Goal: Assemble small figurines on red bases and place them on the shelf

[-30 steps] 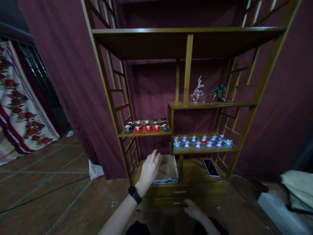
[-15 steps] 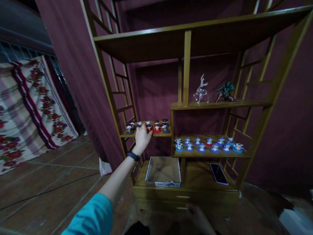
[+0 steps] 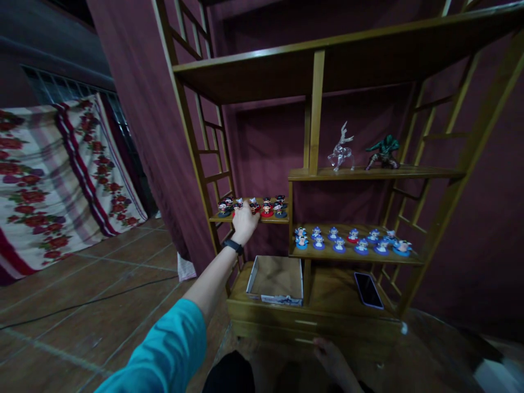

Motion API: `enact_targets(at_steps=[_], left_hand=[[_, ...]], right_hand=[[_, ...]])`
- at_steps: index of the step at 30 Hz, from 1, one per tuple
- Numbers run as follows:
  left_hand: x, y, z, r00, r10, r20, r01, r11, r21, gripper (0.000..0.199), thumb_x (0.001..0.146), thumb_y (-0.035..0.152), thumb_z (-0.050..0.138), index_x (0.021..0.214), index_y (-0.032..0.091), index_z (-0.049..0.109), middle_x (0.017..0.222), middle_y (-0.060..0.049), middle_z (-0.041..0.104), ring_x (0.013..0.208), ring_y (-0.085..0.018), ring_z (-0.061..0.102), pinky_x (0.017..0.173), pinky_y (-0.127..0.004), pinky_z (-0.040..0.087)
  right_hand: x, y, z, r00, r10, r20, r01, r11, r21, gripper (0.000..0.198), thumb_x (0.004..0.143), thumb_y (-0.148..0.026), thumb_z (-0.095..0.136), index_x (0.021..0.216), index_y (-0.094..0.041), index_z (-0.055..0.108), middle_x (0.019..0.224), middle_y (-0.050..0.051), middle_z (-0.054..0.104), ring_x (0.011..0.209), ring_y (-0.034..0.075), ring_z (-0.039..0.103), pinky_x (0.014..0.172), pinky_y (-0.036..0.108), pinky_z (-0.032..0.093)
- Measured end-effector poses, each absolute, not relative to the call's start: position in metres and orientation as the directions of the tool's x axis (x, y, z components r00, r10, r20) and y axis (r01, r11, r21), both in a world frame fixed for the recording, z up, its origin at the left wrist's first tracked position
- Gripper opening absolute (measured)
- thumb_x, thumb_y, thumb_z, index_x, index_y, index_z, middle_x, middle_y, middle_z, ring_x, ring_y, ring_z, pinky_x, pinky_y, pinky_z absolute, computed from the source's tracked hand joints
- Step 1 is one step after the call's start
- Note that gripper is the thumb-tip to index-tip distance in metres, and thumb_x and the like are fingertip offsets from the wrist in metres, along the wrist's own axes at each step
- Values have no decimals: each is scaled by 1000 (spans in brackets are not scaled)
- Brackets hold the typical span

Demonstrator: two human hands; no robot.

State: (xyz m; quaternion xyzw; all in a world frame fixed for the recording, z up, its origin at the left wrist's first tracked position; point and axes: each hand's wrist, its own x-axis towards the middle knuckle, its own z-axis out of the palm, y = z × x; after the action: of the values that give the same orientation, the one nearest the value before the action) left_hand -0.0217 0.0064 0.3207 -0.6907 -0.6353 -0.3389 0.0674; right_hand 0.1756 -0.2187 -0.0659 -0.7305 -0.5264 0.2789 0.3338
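My left hand (image 3: 244,222), with a dark wristband, reaches to the small left shelf (image 3: 272,219). Its thumb and forefinger are closed about a small figurine (image 3: 254,208) in the front row; the other fingers are hidden behind the hand. Around it stand several similar figurines with black hair or hats, among them a red-based figurine (image 3: 267,208) and a dark-based figurine (image 3: 279,210) to the right, and another dark-based figurine (image 3: 223,209) at the left end. Low in front of the drawers, my right hand (image 3: 326,353) hangs in shadow, apart from any object; its fingers are too dim to read.
An open shallow cardboard box (image 3: 254,278) sits below the left shelf, and a phone (image 3: 369,290) lies to its right. Several blue and purple figurines (image 3: 339,245) line the right shelf. Above them stand a clear deer figure (image 3: 341,150) and a green figure (image 3: 383,152).
The view has turned slightly left, so the shelves sit a little farther right. My left hand stays at the same figurines, and more of my right hand shows.
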Motion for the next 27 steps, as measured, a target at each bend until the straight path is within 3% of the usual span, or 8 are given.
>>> enact_targets(at_steps=[7, 13, 21, 27], left_hand=[[-20, 4, 320, -70, 835, 546, 920, -158, 359, 56, 78, 36, 55, 128, 16, 38, 109, -17, 61, 112, -30, 53, 85, -35, 43], [-21, 7, 318, -83, 833, 547, 917, -152, 370, 59, 77, 37, 57, 128, 15, 40, 107, -17, 62, 108, -31, 55, 83, -35, 44], [-21, 11, 312, -89, 802, 591, 918, -164, 361, 57, 76, 39, 56, 125, 13, 43, 103, -16, 64, 102, -30, 57, 84, -35, 44], [-20, 10, 310, -85, 778, 622, 926, -170, 338, 55, 77, 38, 55, 124, 13, 43, 105, -16, 63, 104, -30, 56, 85, -35, 43]], right_hand=[[176, -224, -52, 252, 963, -96, 609, -234, -757, 33, 71, -24, 50, 95, -20, 72, 100, 9, 73, 98, 23, 66, 89, 29, 48], [177, -227, -47, 238, 965, -105, 611, -233, -757, 31, 71, -26, 51, 93, -23, 72, 99, 7, 73, 97, 24, 67, 88, 31, 48], [180, -229, -56, 222, 970, -99, 664, -225, -713, 35, 74, -24, 47, 101, -17, 70, 104, 11, 71, 99, 23, 66, 90, 31, 47], [177, -233, -44, 191, 976, -107, 721, -213, -659, 33, 76, -25, 48, 101, -22, 70, 103, 7, 72, 100, 22, 66, 87, 29, 47]])
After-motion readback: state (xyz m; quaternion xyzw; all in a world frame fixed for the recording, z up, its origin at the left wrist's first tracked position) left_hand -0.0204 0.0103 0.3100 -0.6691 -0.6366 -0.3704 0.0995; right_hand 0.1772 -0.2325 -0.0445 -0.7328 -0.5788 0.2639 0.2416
